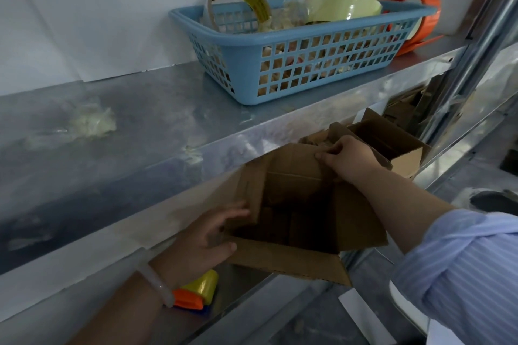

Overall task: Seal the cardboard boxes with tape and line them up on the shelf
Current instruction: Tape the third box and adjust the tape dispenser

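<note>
Corrugated open-flapped box gripped by both hands

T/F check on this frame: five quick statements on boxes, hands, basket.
1. The near cardboard box is open at the top. True.
2. The blue basket sits on the lower shelf. False: it is on the upper shelf.
3. The right hand pinches the box's far flap. True.
4. The left hand holds a tape roll. False: it grips the box's left corner; a yellow tape dispenser lies by the wrist.
5. Only one box is in view. False: a second open box stands behind.
</note>
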The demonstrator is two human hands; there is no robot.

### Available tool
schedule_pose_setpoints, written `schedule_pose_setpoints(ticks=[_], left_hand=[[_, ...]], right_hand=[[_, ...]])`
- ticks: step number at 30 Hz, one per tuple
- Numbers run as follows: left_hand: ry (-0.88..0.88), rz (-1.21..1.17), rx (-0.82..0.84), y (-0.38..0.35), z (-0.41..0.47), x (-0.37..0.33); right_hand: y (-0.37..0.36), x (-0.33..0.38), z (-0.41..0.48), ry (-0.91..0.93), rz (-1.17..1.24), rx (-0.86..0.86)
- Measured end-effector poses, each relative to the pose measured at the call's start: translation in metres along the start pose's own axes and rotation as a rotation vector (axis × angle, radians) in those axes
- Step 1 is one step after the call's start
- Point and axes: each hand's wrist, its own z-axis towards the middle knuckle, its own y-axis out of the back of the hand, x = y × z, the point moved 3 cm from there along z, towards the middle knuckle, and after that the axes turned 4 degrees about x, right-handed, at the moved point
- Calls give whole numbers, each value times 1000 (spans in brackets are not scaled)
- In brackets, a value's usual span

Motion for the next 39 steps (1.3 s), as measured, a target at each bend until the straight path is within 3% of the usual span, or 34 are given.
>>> schedule_pose_setpoints(ticks=[5, 8, 11, 16, 19, 23, 28, 32, 39], left_hand=[[6, 385, 187, -9, 16, 5], [63, 338, 220, -3, 23, 4], [171, 161, 259, 7, 30, -3], [204, 30, 222, 26, 54, -14], [176, 27, 221, 28, 63, -13], [107, 278, 223, 25, 75, -12], [30, 515, 112, 19, 95, -13], [57, 601, 194, 10, 103, -12], [-38, 606, -34, 11, 89, -30]], right_hand=[[-2, 8, -3, 67, -142, 42], [4, 7, -19, 183, -188, 32], [12, -7, -45, 237, -239, -96], [14, -43, -97, 99, 203, -285], [-3, -53, -125, 2, 578, -188], [-17, -58, -142, -15, 725, -171], [-11, -61, -137, -31, 560, -188], [-3, -63, -131, -37, 490, -185], [2, -55, -133, -12, 437, -157]])
